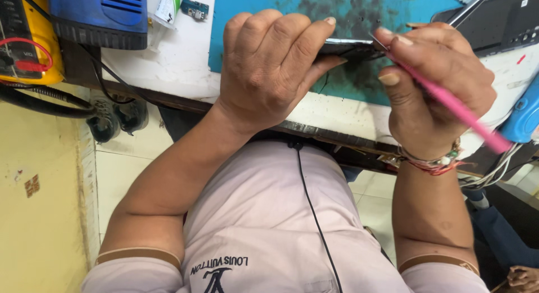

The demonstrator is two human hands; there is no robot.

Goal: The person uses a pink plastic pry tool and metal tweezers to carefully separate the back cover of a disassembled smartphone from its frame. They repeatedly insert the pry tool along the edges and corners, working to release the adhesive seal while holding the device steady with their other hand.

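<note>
My left hand (269, 65) grips a thin dark flat device (348, 47), likely a phone, edge-on over a stained teal work mat (359, 12). My right hand (432, 91) holds a slim pink-handled tool (457, 108) like a pen, its metal tip touching the device's right end. Most of the device is hidden behind my left fingers. A beaded bracelet and red threads circle my right wrist.
A blue box-shaped unit (98, 15) and a yellow meter (25, 37) with cables stand at the bench's left. A small circuit board (195, 8) lies near a white tube. A dark device (499, 20) and a blue object (525, 113) sit at right. Shoes (118, 116) rest on the tiled floor.
</note>
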